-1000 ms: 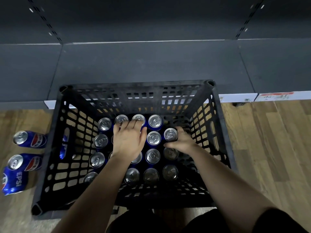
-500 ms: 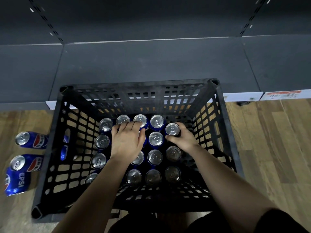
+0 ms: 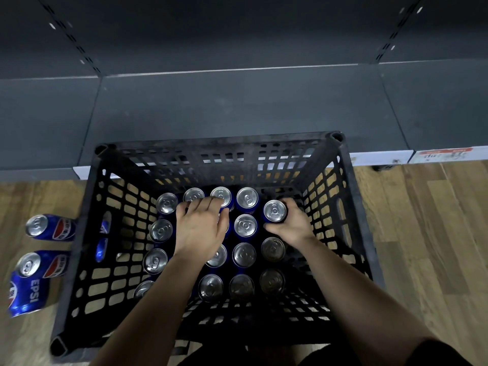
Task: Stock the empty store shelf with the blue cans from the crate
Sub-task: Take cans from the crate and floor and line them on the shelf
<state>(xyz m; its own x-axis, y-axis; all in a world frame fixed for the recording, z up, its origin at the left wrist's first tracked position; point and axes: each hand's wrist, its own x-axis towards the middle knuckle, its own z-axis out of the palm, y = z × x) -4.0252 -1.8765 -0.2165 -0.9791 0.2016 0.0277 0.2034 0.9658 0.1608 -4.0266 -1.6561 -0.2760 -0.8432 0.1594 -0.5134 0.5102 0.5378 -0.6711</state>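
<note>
Upright cans (image 3: 244, 254) fill the crate (image 3: 219, 142), lids up, long axes vertical. Over the middle rows the left hand (image 3: 199, 231) lies palm-down on a hidden can, its fingers draped over the lids beyond; whether it grips anything I cannot tell. Just to its right, the right hand (image 3: 290, 228) wraps thumb and fingers round the side of a can (image 3: 274, 210) in the right column, whose lid seems to sit above its neighbours. The bare shelf (image 3: 237, 107) lies straight ahead, past the crate's far wall. The can likely must rise along its own axis, clear that rim, then go forward. The right hand looks readier.
</note>
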